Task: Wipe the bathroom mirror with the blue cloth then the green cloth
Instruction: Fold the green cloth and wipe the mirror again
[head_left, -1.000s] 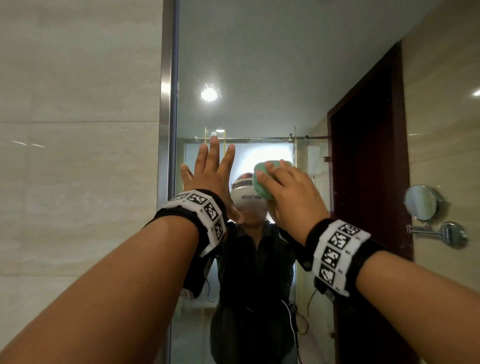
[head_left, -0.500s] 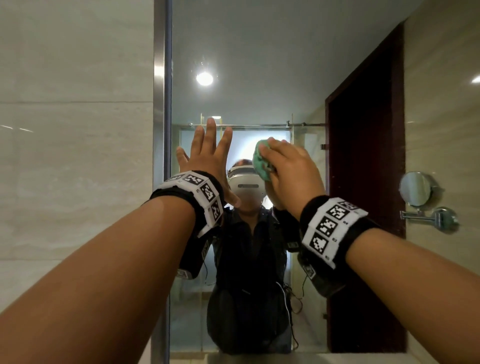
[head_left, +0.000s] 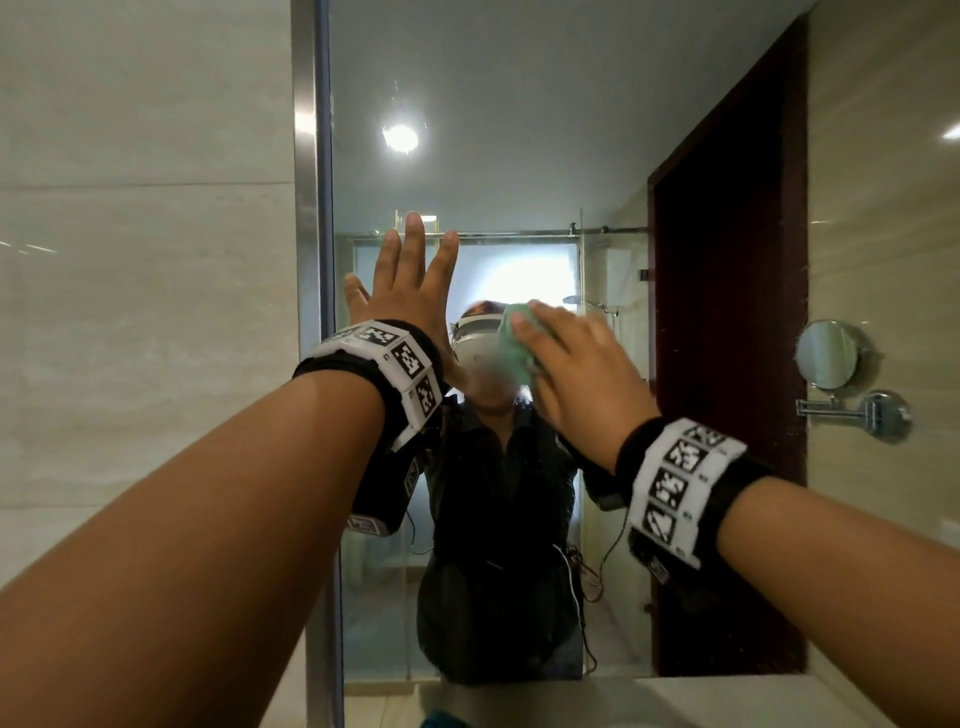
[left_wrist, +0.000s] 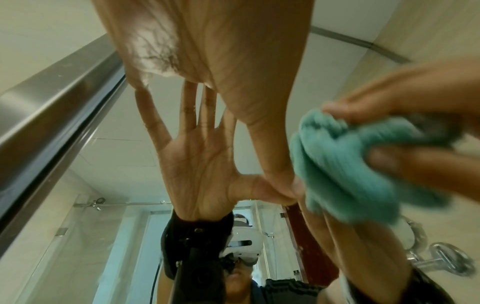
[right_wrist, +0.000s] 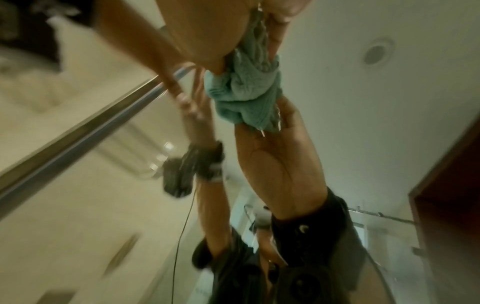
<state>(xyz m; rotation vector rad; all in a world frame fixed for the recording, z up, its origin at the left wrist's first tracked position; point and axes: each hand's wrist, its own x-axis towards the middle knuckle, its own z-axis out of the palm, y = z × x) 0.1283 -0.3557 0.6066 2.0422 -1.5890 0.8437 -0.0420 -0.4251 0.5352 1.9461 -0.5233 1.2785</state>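
The bathroom mirror fills the middle of the head view. My left hand lies flat on the glass with straight, spread fingers near the left frame; the left wrist view shows this left hand meeting its reflection. My right hand presses a bunched green cloth against the glass just right of the left thumb. Fingers and thumb pinch the green cloth, which is blurred. In the right wrist view the green cloth bulges from under the right hand. A blue scrap peeks in at the bottom edge.
A metal frame borders the mirror on the left, with a tiled wall beyond it. A round swing-arm mirror sticks out from the wall on the right. A pale counter edge runs below the glass.
My right hand has slid the green cloth down the glass, closer to the left thumb. The left hand stays flat on the mirror.
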